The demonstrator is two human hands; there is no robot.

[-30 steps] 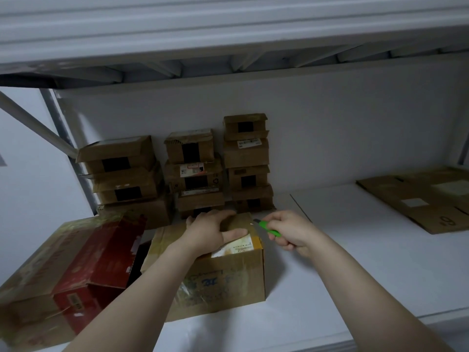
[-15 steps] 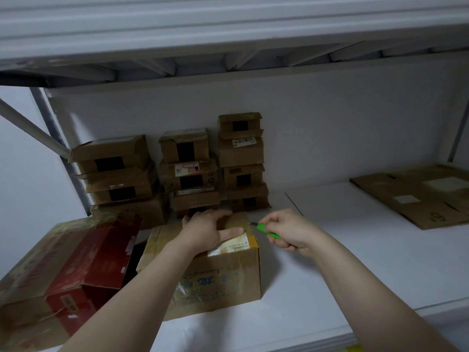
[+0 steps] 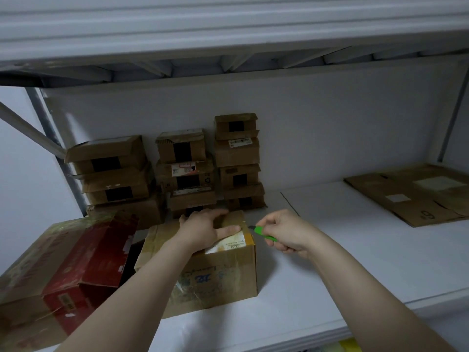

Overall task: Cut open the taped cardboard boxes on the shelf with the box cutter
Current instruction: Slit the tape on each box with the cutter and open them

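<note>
A taped brown cardboard box with a white label on top stands on the white shelf in front of me. My left hand rests flat on the box's top, fingers spread toward the right edge. My right hand grips a green box cutter just right of the box's upper right corner, its tip pointing at the top edge. Whether the blade touches the tape I cannot tell.
Several small taped boxes are stacked against the back wall. A red and brown opened carton lies to the left of the box. Flattened cardboard lies at the far right. A shelf board hangs low overhead.
My right hand with the cutter has stayed close to the box's upper right corner, shifting slightly toward it. The left hand has stayed on the box top.
</note>
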